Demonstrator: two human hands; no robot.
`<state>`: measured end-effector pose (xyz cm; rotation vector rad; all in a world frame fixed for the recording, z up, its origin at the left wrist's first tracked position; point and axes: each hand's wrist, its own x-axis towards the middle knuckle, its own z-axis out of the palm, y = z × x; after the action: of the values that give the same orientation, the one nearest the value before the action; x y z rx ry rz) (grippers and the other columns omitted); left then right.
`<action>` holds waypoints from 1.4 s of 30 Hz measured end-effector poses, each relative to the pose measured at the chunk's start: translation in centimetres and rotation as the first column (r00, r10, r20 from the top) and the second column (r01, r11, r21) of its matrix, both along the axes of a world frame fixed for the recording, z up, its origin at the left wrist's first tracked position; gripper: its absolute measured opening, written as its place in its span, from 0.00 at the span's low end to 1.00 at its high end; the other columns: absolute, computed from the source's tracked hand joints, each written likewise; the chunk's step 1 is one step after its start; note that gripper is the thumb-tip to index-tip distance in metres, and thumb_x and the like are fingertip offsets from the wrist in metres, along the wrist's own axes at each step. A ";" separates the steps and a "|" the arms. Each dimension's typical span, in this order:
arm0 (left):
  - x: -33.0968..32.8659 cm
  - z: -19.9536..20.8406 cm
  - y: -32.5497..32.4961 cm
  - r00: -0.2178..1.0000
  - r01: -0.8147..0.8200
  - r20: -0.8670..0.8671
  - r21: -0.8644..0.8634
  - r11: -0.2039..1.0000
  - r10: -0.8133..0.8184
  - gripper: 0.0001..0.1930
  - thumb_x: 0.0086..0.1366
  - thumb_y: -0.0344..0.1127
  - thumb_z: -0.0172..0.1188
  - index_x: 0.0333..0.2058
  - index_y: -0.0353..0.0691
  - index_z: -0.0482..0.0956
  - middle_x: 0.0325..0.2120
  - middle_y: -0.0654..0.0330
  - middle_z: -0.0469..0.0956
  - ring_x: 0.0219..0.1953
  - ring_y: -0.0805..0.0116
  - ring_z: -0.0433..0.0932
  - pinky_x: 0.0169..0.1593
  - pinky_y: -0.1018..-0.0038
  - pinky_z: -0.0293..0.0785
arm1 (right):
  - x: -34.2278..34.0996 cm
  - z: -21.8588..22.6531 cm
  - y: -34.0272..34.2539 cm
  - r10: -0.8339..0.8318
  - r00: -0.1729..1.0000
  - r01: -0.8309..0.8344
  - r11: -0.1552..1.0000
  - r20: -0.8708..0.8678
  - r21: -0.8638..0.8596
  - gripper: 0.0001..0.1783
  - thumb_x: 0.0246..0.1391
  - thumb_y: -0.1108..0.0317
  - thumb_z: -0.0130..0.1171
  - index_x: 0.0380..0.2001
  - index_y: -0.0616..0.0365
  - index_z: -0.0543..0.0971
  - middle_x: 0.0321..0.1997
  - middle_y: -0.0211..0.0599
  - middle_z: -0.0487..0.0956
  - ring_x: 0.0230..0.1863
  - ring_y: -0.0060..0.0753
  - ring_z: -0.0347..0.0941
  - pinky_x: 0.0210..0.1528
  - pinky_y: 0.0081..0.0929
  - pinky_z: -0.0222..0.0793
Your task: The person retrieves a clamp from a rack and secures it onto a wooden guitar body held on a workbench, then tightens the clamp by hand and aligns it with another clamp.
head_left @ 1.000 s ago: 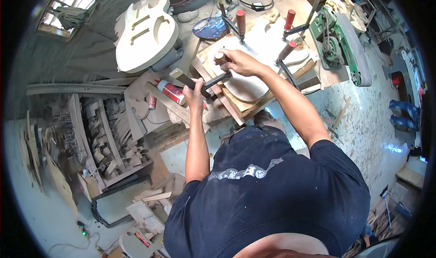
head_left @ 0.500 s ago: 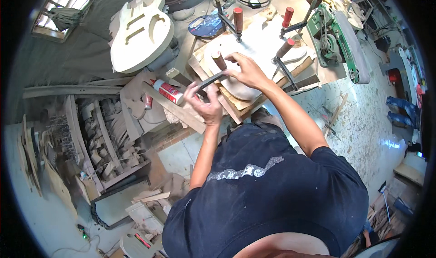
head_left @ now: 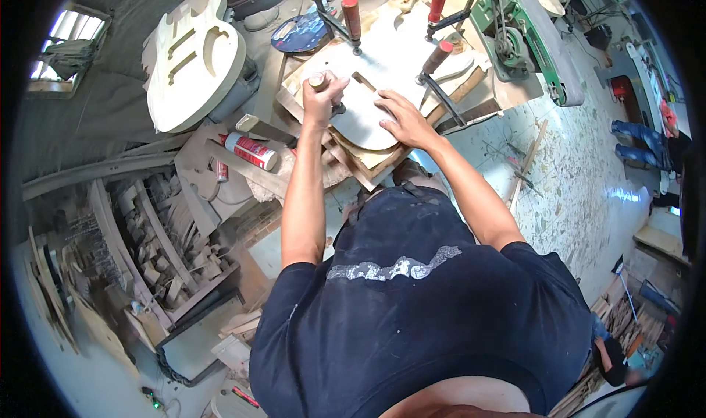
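Note:
A pale guitar body (head_left: 362, 127) lies flat on wooden boards at the bench's near side. My left hand (head_left: 321, 101) is wrapped round the wooden handle of a bar clamp (head_left: 318, 82) at the body's left edge; the handle's end shows above my fist. My right hand (head_left: 407, 121) rests on the body's near right part with its fingers stretched out, beside a dark rectangular slot (head_left: 363, 82). Three more clamps, with red-ended handles, stand round the far side; one is a bar clamp (head_left: 441, 56) just beyond my right hand.
Left of the bench stands another pale guitar body (head_left: 195, 61) with cut-out cavities. A red-and-white glue bottle (head_left: 250, 151) lies near my left forearm. A green belt sander (head_left: 518, 39) is at the right. Two people (head_left: 647, 146) (head_left: 612, 355) are at the far right.
My left hand has moved from the clamp's bar up to grip its handle. My right hand has left that clamp and come down on the guitar body. The view has shifted slightly.

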<state>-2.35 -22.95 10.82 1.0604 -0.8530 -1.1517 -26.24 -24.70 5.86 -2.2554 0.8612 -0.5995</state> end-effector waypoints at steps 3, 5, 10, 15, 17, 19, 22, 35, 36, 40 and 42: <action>2.0 0.6 -0.5 0.950 0.312 0.040 -0.023 0.950 -0.311 0.18 0.51 0.29 0.67 0.15 0.45 0.63 0.13 0.67 0.64 0.17 0.75 0.59 0.24 0.76 0.55 | -0.1 0.0 -0.3 0.015 1.000 -0.015 1.000 -0.010 0.007 0.25 0.54 0.67 0.63 0.55 0.57 0.73 0.68 0.48 0.66 0.70 0.52 0.59 0.70 0.44 0.57; 2.8 0.7 -0.9 0.923 0.382 0.038 0.009 0.924 -0.382 0.17 0.47 0.31 0.67 0.15 0.44 0.63 0.13 0.65 0.64 0.18 0.74 0.60 0.27 0.75 0.57 | 0.1 0.0 -0.3 0.017 1.000 -0.017 1.000 -0.018 0.012 0.24 0.54 0.67 0.63 0.55 0.57 0.73 0.68 0.48 0.66 0.70 0.52 0.59 0.70 0.44 0.57; -2.2 -0.4 -0.3 0.922 -0.333 0.201 -0.024 0.943 0.330 0.18 0.61 0.34 0.67 0.18 0.41 0.68 0.14 0.68 0.67 0.16 0.76 0.62 0.23 0.74 0.58 | -0.1 -0.6 -0.3 -0.003 1.000 0.003 1.000 0.009 -0.005 0.23 0.54 0.68 0.63 0.54 0.57 0.74 0.68 0.48 0.66 0.69 0.53 0.60 0.69 0.45 0.58; -3.9 -1.4 -1.1 0.723 -0.654 0.219 -0.088 0.752 0.655 0.19 0.63 0.35 0.67 0.18 0.39 0.67 0.13 0.69 0.63 0.16 0.74 0.57 0.23 0.73 0.56 | 0.4 -0.4 0.0 0.007 1.000 -0.007 1.000 0.010 0.006 0.23 0.54 0.69 0.62 0.54 0.58 0.74 0.68 0.48 0.66 0.69 0.54 0.60 0.69 0.45 0.58; -1.3 -1.4 -0.6 0.938 -0.332 0.098 -0.034 0.943 0.334 0.19 0.60 0.31 0.67 0.17 0.41 0.66 0.12 0.69 0.62 0.16 0.75 0.58 0.22 0.74 0.55 | -0.1 -0.6 0.0 0.009 1.000 -0.009 1.000 0.006 -0.014 0.23 0.54 0.68 0.62 0.54 0.57 0.74 0.68 0.48 0.65 0.69 0.54 0.60 0.69 0.45 0.57; 1.4 -0.6 -0.7 0.979 0.191 -0.072 -0.005 0.982 -0.191 0.17 0.49 0.24 0.66 0.15 0.43 0.63 0.12 0.68 0.62 0.16 0.75 0.59 0.23 0.76 0.53 | -0.1 -0.6 0.1 -0.008 1.000 0.008 1.000 -0.006 -0.017 0.23 0.54 0.68 0.61 0.54 0.57 0.74 0.68 0.48 0.65 0.69 0.54 0.60 0.70 0.45 0.57; 3.2 0.0 -1.2 0.899 0.434 -0.060 -0.009 0.901 -0.434 0.16 0.45 0.28 0.67 0.14 0.43 0.64 0.12 0.66 0.64 0.19 0.74 0.61 0.27 0.76 0.56 | 0.1 -0.5 0.2 0.006 1.000 -0.006 1.000 -0.002 0.004 0.23 0.54 0.68 0.61 0.54 0.57 0.74 0.69 0.48 0.65 0.70 0.53 0.60 0.70 0.45 0.56; -0.8 -0.2 -0.7 0.964 -0.259 0.064 -0.013 0.966 0.260 0.19 0.58 0.25 0.63 0.15 0.44 0.64 0.12 0.69 0.64 0.16 0.79 0.60 0.22 0.75 0.56 | 0.1 -0.6 -0.2 -0.002 1.000 0.003 1.000 0.020 -0.010 0.23 0.54 0.68 0.63 0.54 0.56 0.75 0.68 0.47 0.66 0.70 0.52 0.59 0.70 0.44 0.56; 0.5 0.0 -0.8 1.000 -0.019 0.002 0.015 1.000 0.019 0.18 0.54 0.24 0.64 0.15 0.44 0.63 0.12 0.69 0.63 0.15 0.78 0.59 0.22 0.75 0.54 | 0.2 -0.4 0.0 -0.009 1.000 0.009 1.000 0.021 0.001 0.22 0.54 0.68 0.62 0.53 0.56 0.75 0.68 0.47 0.66 0.70 0.53 0.59 0.70 0.45 0.57; 3.0 0.2 -1.0 0.925 0.378 -0.042 0.025 0.925 -0.377 0.16 0.43 0.25 0.66 0.15 0.44 0.64 0.11 0.68 0.63 0.16 0.76 0.57 0.23 0.76 0.52 | 0.5 -0.5 0.2 0.011 1.000 -0.010 1.000 0.023 -0.011 0.23 0.53 0.68 0.63 0.53 0.57 0.75 0.67 0.48 0.67 0.69 0.54 0.60 0.69 0.45 0.57; 2.7 0.5 -1.4 0.884 0.463 -0.079 0.019 0.886 -0.461 0.15 0.48 0.26 0.66 0.16 0.43 0.66 0.12 0.67 0.65 0.17 0.76 0.61 0.24 0.76 0.56 | 0.2 -0.6 0.0 0.004 1.000 -0.004 1.000 0.011 -0.021 0.24 0.53 0.68 0.64 0.53 0.56 0.75 0.67 0.48 0.66 0.68 0.54 0.61 0.69 0.45 0.57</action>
<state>0.38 -24.33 11.32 0.8583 -1.0645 -1.6021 -26.05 -24.68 5.26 -2.2699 0.8486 -0.6212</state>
